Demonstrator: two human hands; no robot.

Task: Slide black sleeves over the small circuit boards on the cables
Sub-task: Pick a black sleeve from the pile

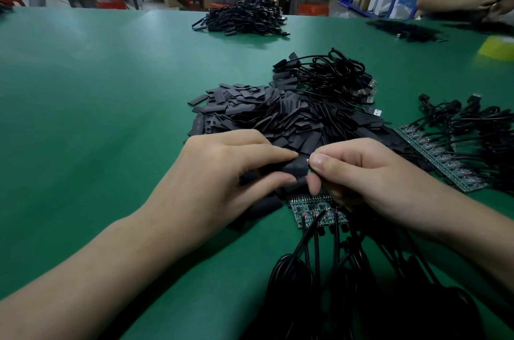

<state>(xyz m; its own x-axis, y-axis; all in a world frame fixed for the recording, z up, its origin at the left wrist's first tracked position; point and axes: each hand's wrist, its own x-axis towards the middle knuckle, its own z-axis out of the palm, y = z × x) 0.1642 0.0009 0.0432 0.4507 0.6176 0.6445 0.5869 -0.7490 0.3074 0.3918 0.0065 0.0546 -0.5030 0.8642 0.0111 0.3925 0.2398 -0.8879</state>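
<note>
Hands meet over my green table (97, 103). My left hand (222, 170) pinches a black sleeve (294, 167) between thumb and fingers. My right hand (370, 172) pinches a small circuit board (308, 163) at the sleeve's open end, the board mostly hidden by my fingertips. Just beyond lies a pile of loose sleeves (264, 114). Below my hands, a row of bare boards (314, 211) trails black cables (317, 250) toward me

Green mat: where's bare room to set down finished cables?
Widest bare stretch: the green mat left of the sleeve pile and left hand. A narrower band lies between that pile and the far cable heap. Crowded: right side with board rows, near edge with coiled cables.
</note>
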